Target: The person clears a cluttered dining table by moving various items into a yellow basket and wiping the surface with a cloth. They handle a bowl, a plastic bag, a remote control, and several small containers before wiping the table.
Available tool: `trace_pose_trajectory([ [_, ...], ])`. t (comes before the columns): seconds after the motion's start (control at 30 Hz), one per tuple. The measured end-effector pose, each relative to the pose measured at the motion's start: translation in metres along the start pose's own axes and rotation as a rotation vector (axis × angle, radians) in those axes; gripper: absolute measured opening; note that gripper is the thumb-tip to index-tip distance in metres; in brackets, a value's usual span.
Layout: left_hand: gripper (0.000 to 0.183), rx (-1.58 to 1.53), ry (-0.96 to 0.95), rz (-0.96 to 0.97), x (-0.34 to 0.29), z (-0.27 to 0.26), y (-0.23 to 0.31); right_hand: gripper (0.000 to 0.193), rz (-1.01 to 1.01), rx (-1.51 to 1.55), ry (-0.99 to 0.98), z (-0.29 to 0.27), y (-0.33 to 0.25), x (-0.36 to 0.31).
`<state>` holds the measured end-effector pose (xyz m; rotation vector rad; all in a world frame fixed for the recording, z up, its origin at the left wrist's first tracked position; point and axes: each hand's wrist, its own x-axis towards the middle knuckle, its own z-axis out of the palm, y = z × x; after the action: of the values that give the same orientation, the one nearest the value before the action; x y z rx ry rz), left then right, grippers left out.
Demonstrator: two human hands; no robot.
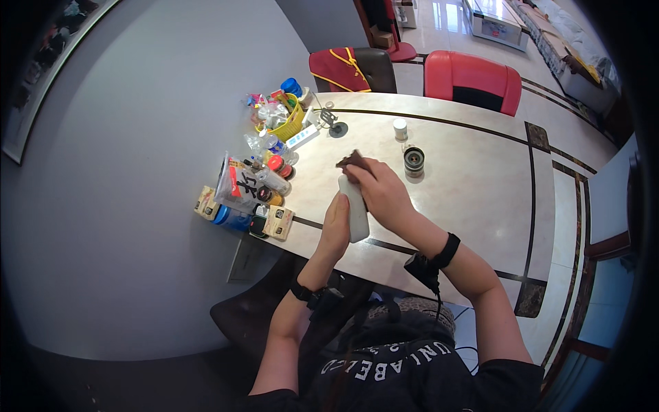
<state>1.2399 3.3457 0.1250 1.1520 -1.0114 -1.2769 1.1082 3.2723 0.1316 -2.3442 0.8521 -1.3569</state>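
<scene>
My left hand (334, 223) is closed around a long pale grey slab with rounded edges (356, 218), which I hold upright above the table; its exact kind does not show. A small dark brown cloth (352, 161) is pinched in my right hand (384, 191), close to the slab's upper end. Whether the cloth touches the slab is hard to see behind my fingers. Beyond my right hand, on the table (473, 206), stand a black camera lens (414, 159) with its glass showing and a small white lidded jar (400, 129).
Along the left wall crowd a yellow basket (291, 123) of odds and ends, a white power strip (302, 136), bottles, jars and a plastic bag (238, 180). A small metal stand (336, 128) is near the basket. A red chair (472, 81) stands at the far edge.
</scene>
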Motion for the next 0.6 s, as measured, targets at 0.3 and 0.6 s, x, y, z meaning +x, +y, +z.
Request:
trace_pose_trajectory([
  [0.3,0.049,-0.235,0.255,0.281,0.014,-0.003,0.015,0.048,-0.188,0.041,-0.029,0.021,-0.027,-0.041],
  [0.6,0.049,-0.254,0.176,0.032,-0.004,-0.014,-0.001,0.045,-0.199,-0.103,0.024,0.036,-0.027,-0.016],
])
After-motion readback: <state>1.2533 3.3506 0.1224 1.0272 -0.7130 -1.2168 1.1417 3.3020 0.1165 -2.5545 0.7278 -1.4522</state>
